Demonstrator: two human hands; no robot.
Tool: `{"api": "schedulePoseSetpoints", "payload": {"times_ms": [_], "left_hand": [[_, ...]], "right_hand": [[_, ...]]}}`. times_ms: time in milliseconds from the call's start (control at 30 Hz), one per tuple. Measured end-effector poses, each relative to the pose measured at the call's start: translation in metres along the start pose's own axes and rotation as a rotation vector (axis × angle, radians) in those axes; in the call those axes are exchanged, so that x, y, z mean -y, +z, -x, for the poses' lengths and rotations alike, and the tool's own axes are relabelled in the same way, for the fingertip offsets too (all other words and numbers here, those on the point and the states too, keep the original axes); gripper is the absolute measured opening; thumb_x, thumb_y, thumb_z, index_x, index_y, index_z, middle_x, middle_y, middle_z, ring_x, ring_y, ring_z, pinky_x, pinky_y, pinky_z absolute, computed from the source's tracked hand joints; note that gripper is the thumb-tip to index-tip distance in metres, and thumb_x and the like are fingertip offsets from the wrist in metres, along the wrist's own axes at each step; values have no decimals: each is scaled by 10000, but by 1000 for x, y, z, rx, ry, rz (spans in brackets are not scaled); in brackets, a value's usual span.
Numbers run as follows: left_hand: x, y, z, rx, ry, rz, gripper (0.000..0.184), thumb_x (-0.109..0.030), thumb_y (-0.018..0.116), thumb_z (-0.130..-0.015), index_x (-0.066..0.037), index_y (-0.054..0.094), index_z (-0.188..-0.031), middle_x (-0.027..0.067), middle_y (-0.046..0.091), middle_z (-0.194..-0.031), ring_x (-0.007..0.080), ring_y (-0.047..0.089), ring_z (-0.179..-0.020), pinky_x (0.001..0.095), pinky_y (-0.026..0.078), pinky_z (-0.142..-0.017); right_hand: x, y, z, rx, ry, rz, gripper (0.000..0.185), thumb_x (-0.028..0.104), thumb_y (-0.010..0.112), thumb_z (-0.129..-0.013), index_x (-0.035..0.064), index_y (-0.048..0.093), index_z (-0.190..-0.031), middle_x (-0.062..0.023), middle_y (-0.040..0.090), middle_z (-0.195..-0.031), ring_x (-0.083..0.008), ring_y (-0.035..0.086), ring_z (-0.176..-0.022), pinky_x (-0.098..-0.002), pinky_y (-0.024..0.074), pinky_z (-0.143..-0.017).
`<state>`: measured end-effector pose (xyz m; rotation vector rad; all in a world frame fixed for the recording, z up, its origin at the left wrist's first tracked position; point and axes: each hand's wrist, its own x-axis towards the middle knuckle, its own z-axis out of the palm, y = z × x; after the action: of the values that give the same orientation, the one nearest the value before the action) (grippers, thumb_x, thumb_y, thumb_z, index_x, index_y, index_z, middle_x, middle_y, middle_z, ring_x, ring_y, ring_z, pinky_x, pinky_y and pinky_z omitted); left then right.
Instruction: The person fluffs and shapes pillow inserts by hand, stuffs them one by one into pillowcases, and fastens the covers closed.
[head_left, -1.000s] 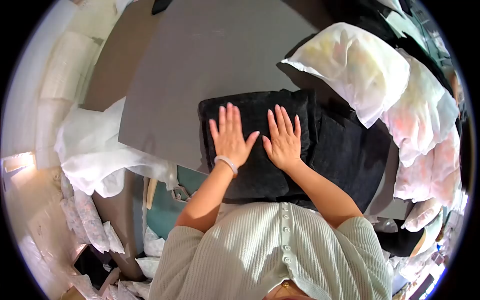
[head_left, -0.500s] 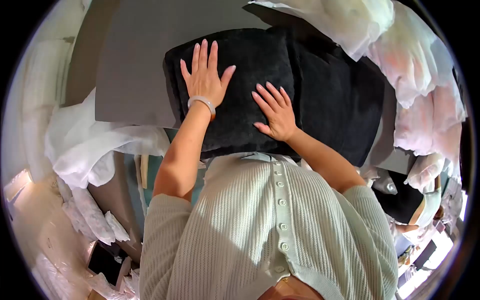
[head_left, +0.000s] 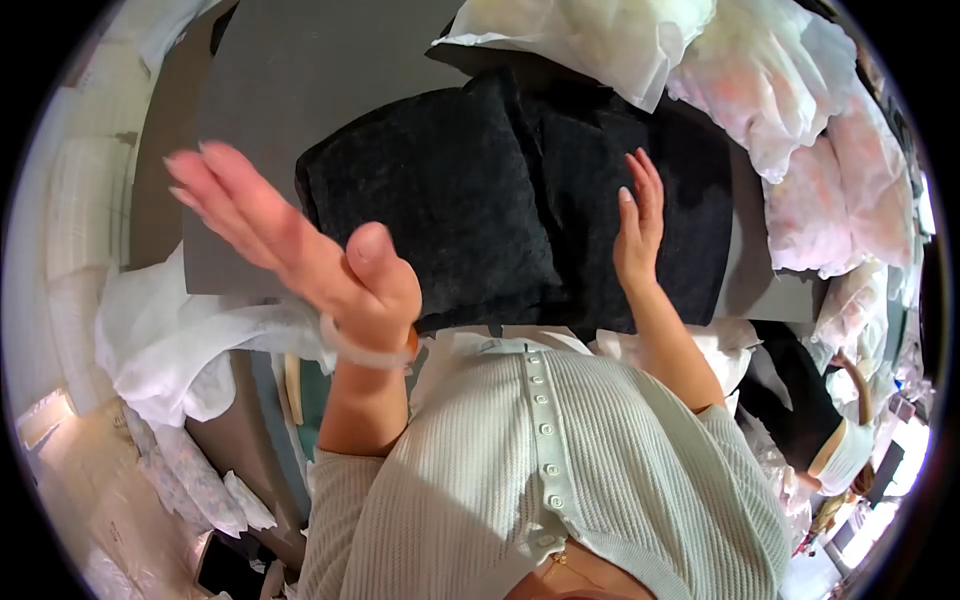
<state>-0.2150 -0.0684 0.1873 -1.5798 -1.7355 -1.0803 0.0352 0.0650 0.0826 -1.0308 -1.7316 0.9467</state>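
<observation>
A black plush fabric piece (head_left: 430, 190) lies folded on the grey table (head_left: 290, 90), with a fold line running down its middle. My left hand (head_left: 300, 245) is raised above the table to the left of the fabric, fingers stretched out and holding nothing; a pale bracelet circles its wrist. Over the right part of the black fabric is my right hand (head_left: 640, 220), turned on edge with its fingers extended and nothing in it. Whether the right hand touches the fabric I cannot tell.
White and pinkish plastic-wrapped bundles (head_left: 750, 80) are piled at the back right. White thin sheeting (head_left: 190, 320) hangs at the table's left edge. Wrapped packages (head_left: 195, 465) lie lower left. Another person (head_left: 800, 410) in dark clothing is at the right.
Both hands have left their flat positions on the folded left part of the black fabric. My left hand has lifted and moved left; my right hand has moved right.
</observation>
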Motion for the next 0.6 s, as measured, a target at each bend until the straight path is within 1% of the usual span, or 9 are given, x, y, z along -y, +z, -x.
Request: {"api": "schedulePoseSetpoints", "payload": {"times_ms": [67, 100, 167, 300, 367, 433, 500, 533, 600], "left_hand": [[-15, 51, 57, 641, -394, -349, 744, -427, 477, -936, 5, 201, -1474, 218, 143, -1545, 389, 93, -1436, 523, 102, -1144], [-19, 84, 114, 763, -342, -234, 750, -420, 491, -918, -8, 204, -1475, 191, 168, -1549, 325, 133, -1443, 455, 123, -1153], [-22, 94, 96, 730, -336, -241, 785, -462, 484, -913, -16, 181, -1484, 142, 157, -1564, 277, 136, -1448, 442, 124, -1155], [-15, 72, 89, 687, -325, -198, 750, -445, 499, -914, -14, 236, -1469, 146, 216, -1546, 287, 169, -1439, 452, 145, -1149], [-14, 54, 77, 726, -337, -106, 727, -407, 557, -896, -5, 295, -1443, 146, 287, -1517, 312, 225, -1418, 453, 171, -1142], [-8, 25, 83, 586, -558, -346, 809, -483, 600, -851, 15, 321, -1424, 171, 310, -1496, 340, 263, -1391, 452, 186, -1142], [36, 14, 148, 404, -851, -250, 868, -476, 640, -835, 74, 291, -1409, 249, 342, -1449, 386, 286, -1362, 431, 212, -1140], [45, 7, 158, 383, -1102, -84, 870, -454, 657, -834, 76, 279, -1412, 258, 352, -1437, 400, 314, -1342, 434, 242, -1126], [41, 11, 156, 469, -1134, -342, 801, -448, 648, -847, 37, 330, -1399, 274, 430, -1369, 437, 408, -1255, 447, 322, -1068]], "right_hand": [[-3, 11, 4, -19, 33, -68, 382, 77, 501, -894, 16, 529, -1271, -144, 416, -1415, -275, 376, -1322, -362, 263, -1103], [-5, 21, 7, 0, 50, -58, 385, 65, 507, -887, 16, 527, -1269, -157, 417, -1411, -290, 372, -1327, -370, 265, -1104], [-5, 39, 8, 130, 15, 99, 411, 111, 547, -902, 16, 488, -1297, -183, 387, -1429, -323, 356, -1340, -379, 272, -1101], [4, 69, -1, 260, 47, 132, 666, 260, 647, -867, -28, 347, -1387, -249, 309, -1453, -376, 302, -1358, -403, 272, -1105], [1, 85, 1, 310, 35, 148, 795, 294, 719, -815, -38, 303, -1405, -253, 293, -1461, -361, 277, -1377, -377, 268, -1109], [-6, 95, 2, 271, 159, -14, 939, 376, 794, -728, -47, 299, -1403, -267, 299, -1449, -394, 299, -1354, -392, 274, -1108], [-20, 91, 6, 217, 311, 17, 1013, 437, 831, -658, -50, 322, -1386, -283, 428, -1356, -397, 418, -1277, -395, 340, -1069], [-15, 84, 4, 270, 385, 42, 1037, 472, 832, -636, -67, 334, -1369, -288, 487, -1289, -394, 473, -1223, -397, 379, -1033], [-6, 81, 0, 378, 497, 125, 1055, 530, 818, -623, -90, 356, -1341, -293, 573, -1175, -391, 556, -1131, -402, 444, -961]]}}
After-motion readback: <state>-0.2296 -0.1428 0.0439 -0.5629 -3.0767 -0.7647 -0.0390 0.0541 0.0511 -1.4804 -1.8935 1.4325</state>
